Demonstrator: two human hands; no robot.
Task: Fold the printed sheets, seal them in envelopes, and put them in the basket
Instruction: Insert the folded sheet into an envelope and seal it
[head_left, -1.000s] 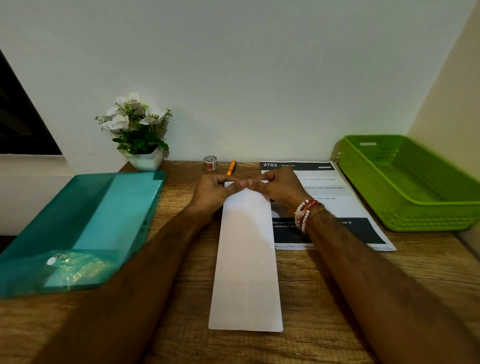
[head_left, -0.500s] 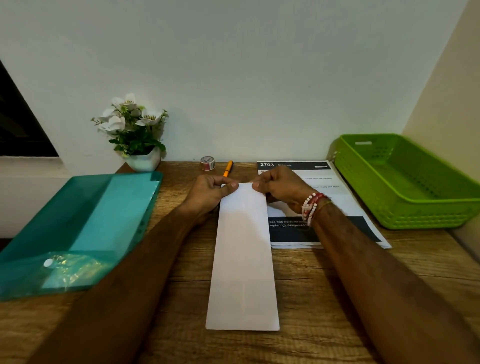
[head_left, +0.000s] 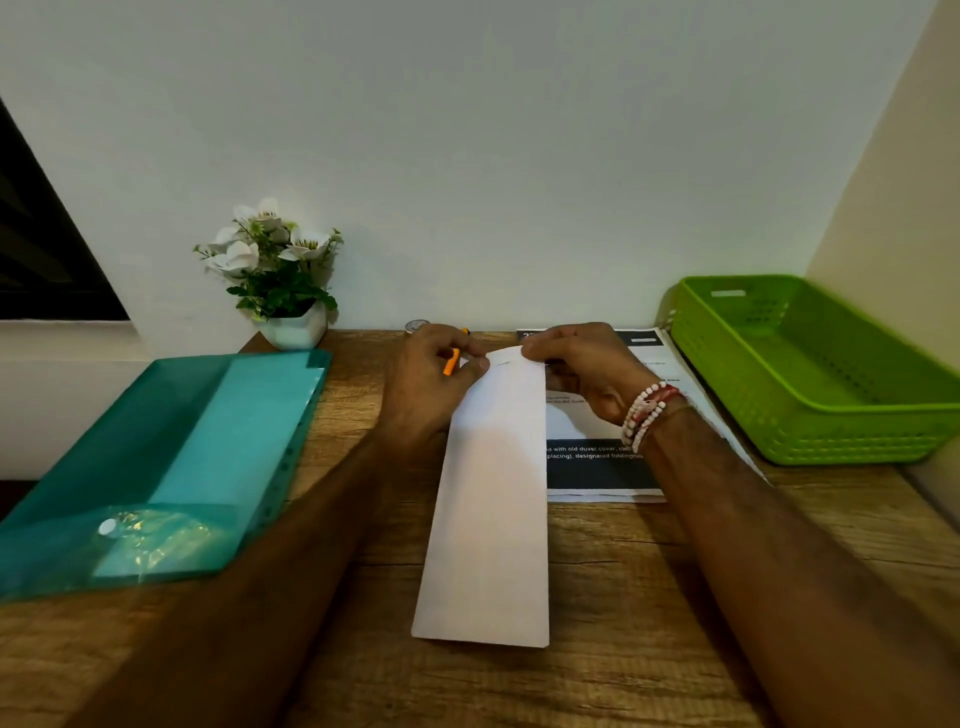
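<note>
A long white folded sheet (head_left: 491, 519) lies lengthwise on the wooden table (head_left: 623, 623), blank side up. My left hand (head_left: 431, 387) pinches its far left corner and my right hand (head_left: 582, 371) pinches its far right corner. That far end is lifted slightly off the table. Under my right hand lies a stack of printed sheets (head_left: 597, 462) with black bands. The green basket (head_left: 810, 410) stands at the right, with nothing visible inside it.
A teal plastic folder (head_left: 171, 457) lies at the left. A white pot of flowers (head_left: 280, 280) stands at the back by the wall. An orange pen (head_left: 451, 362) and a small tape roll (head_left: 415, 326) lie behind my left hand.
My hands have parted from the middle of the far edge to its two corners and raised that end a little. The sheet has shifted slightly.
</note>
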